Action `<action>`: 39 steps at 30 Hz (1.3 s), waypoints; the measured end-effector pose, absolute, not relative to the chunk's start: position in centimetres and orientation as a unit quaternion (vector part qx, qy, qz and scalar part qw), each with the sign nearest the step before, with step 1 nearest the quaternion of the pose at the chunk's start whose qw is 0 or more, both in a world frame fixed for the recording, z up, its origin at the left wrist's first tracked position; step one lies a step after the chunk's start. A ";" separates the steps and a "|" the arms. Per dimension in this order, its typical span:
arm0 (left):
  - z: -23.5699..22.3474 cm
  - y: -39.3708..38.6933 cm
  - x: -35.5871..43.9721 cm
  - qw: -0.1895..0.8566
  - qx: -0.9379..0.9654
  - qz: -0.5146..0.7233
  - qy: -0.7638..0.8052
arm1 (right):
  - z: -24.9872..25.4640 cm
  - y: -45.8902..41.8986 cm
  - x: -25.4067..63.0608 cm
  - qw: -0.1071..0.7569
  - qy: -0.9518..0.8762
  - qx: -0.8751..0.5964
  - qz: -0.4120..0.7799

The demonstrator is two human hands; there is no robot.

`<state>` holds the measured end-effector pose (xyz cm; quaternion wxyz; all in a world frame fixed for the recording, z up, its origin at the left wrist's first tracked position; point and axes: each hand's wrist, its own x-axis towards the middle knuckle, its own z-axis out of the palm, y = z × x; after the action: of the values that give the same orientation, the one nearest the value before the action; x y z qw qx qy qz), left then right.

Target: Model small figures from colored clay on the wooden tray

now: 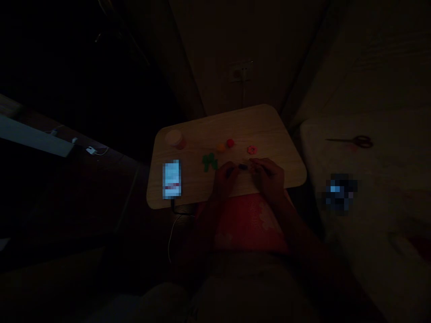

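Above the near edge of a small wooden table, my left hand [225, 178] and my right hand [270, 176] face each other with curled fingers. A small dark piece [243, 166] is between their fingertips; in this dim light I cannot tell which hand grips it. Left of my left hand are several green pieces [210, 162]. Just beyond my hands are a red ball [230, 143], an orange-yellow lump [221, 147] and a pinkish-red flower-shaped ring [252, 150].
On the wooden table [198, 128], a lidded tub [175, 139] stands at the back left, and a lit phone [171, 180] with a cable lies at the left. Scissors [362, 141] and a blurred-out dark object [340, 193] rest on the pale surface to the right. A wall socket [240, 72] is behind.
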<state>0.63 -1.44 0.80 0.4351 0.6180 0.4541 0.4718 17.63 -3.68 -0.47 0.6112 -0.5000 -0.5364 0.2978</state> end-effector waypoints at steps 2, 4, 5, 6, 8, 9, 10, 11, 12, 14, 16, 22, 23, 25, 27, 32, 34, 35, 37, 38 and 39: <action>0.9 -1.4 0.7 0.432 0.621 0.484 0.441 | -0.5 -3.7 17.5 0.615 -0.512 -0.505 0.322; 0.8 -1.4 0.8 0.434 0.623 0.491 0.426 | -0.4 -3.7 17.3 0.623 -0.481 -0.517 0.337; 0.7 -1.3 0.8 0.434 0.623 0.496 0.422 | -0.4 -3.8 17.1 0.626 -0.466 -0.524 0.340; 0.6 -1.3 0.7 0.432 0.622 0.500 0.420 | -0.3 -3.8 17.0 0.626 -0.456 -0.533 0.340; 0.4 -1.1 0.5 0.421 0.629 0.503 0.417 | -0.1 -3.9 16.9 0.620 -0.446 -0.549 0.339; 0.3 -1.1 0.4 0.410 0.638 0.502 0.416 | 0.0 -4.0 16.9 0.615 -0.447 -0.553 0.340; 0.3 -1.1 0.3 0.394 0.649 0.500 0.415 | 0.0 -4.0 16.9 0.612 -0.451 -0.553 0.341; 0.3 -1.1 0.2 0.376 0.662 0.498 0.415 | 0.0 -4.1 16.9 0.609 -0.457 -0.551 0.341; 0.4 -1.2 0.2 0.356 0.677 0.493 0.416 | 0.0 -4.1 17.0 0.607 -0.465 -0.548 0.339; 0.5 -1.3 0.4 0.312 0.707 0.474 0.422 | -0.1 -4.0 17.1 0.604 -0.477 -0.544 0.333; 0.6 -1.5 0.8 0.270 0.741 0.433 0.437 | -0.3 -3.9 17.2 0.606 -0.477 -0.543 0.332; -0.2 -1.4 1.7 0.177 0.784 0.314 0.506 | -0.8 -3.7 17.4 0.610 -0.483 -0.547 0.309; -0.3 -1.4 1.7 0.168 0.786 0.303 0.512 | -0.8 -3.8 17.5 0.611 -0.484 -0.546 0.307; -0.5 -1.4 1.7 0.155 0.789 0.295 0.516 | -0.7 -3.8 17.5 0.615 -0.487 -0.540 0.305; -0.5 -1.4 1.6 0.159 0.786 0.304 0.514 | -0.7 -3.8 17.5 0.618 -0.493 -0.535 0.299; -0.3 -1.4 1.4 0.240 0.750 0.373 0.491 | -0.8 -3.7 17.3 0.625 -0.490 -0.536 0.285; -0.1 -1.3 1.3 0.286 0.715 0.415 0.483 | -0.8 -3.7 17.2 0.626 -0.482 -0.540 0.291; 0.0 -1.3 1.2 0.311 0.694 0.435 0.483 | -0.8 -3.7 17.2 0.624 -0.478 -0.542 0.297; 0.0 -1.2 1.1 0.355 0.652 0.463 0.484 | -0.9 -3.7 17.2 0.618 -0.474 -0.544 0.313; 0.1 -1.1 1.1 0.372 0.636 0.471 0.484 | -1.0 -3.7 17.2 0.615 -0.474 -0.544 0.318; 0.1 -1.1 1.0 0.385 0.625 0.476 0.484 | -1.0 -3.7 17.2 0.612 -0.476 -0.544 0.321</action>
<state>1.05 -1.10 0.08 0.3853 0.6247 0.4840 0.4764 17.20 -3.67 -0.99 0.6124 -0.5437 -0.4760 0.3207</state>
